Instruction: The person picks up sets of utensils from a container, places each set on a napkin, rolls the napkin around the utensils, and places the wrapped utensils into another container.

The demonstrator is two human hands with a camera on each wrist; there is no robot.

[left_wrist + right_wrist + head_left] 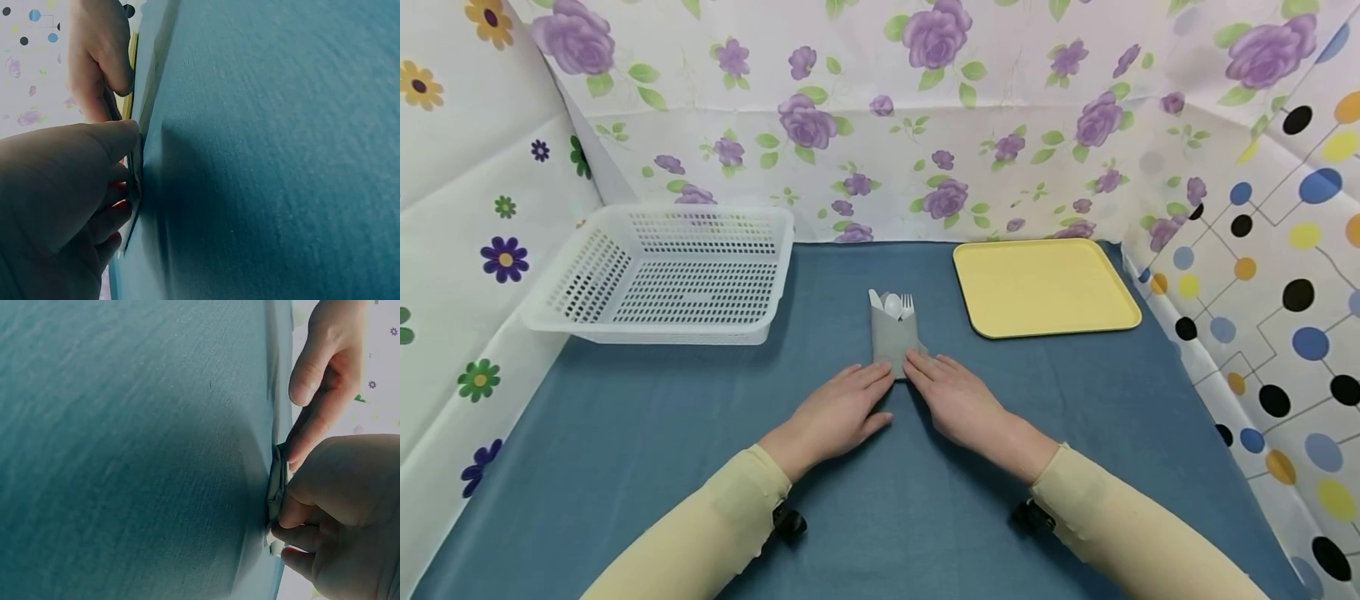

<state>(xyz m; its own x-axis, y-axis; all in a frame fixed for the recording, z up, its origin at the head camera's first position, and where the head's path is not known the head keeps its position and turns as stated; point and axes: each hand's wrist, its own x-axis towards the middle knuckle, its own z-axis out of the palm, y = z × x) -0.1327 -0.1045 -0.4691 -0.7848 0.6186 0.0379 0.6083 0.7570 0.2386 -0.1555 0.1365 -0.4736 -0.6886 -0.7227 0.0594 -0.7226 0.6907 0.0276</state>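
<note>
A grey folded napkin (892, 340) lies at the middle of the blue cloth, wrapped as a pocket. From its far end stick out a white knife (874, 300), a white spoon (892, 306) and a white fork (907, 305); their lower parts are hidden inside. My left hand (838, 410) rests its outstretched fingers on the napkin's near left corner, the thumb apart on the near side. On the near right edge, my right hand (958, 398) presses with its fingertips. In the right wrist view, the napkin's edge (277, 481) shows beside both hands.
A white perforated basket (685, 329) stands at the back left, with a yellow tray (1045, 287) at the back right. Blue cloth (895, 517) covers the table. Patterned sheets (880, 167) rise behind and along both sides.
</note>
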